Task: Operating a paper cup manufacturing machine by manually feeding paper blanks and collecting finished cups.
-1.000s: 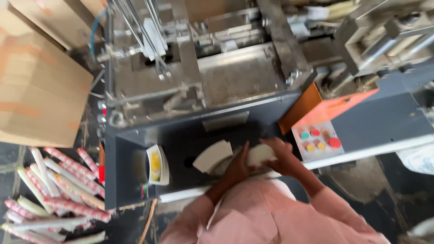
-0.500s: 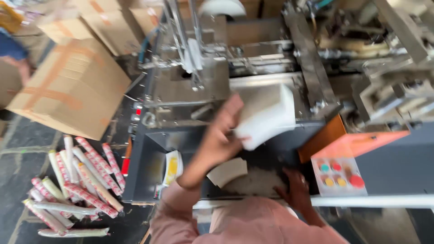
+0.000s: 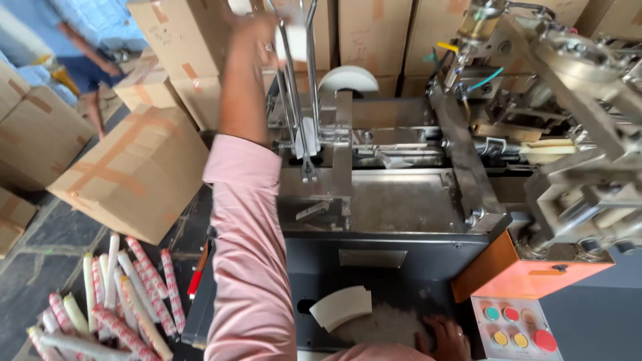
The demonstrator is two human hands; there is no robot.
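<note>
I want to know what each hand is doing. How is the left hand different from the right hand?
The left hand is raised high at the machine's upright metal rods, by something white; the right hand is low, resting flat on the dark tray. The left arm stretches out in a pink sleeve; the right arm is hidden. The left hand is blurred; the right looks sharp. Both are bare.

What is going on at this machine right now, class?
A person in a pink sleeve stands at a metal machine. Their left hand is raised high, holding a white stack of paper blanks at the upright guide rods. Their right hand rests low on the dark ledge, near a curved white blank and the button panel. Cardboard boxes and stacked cup sleeves sit at the left.
</note>
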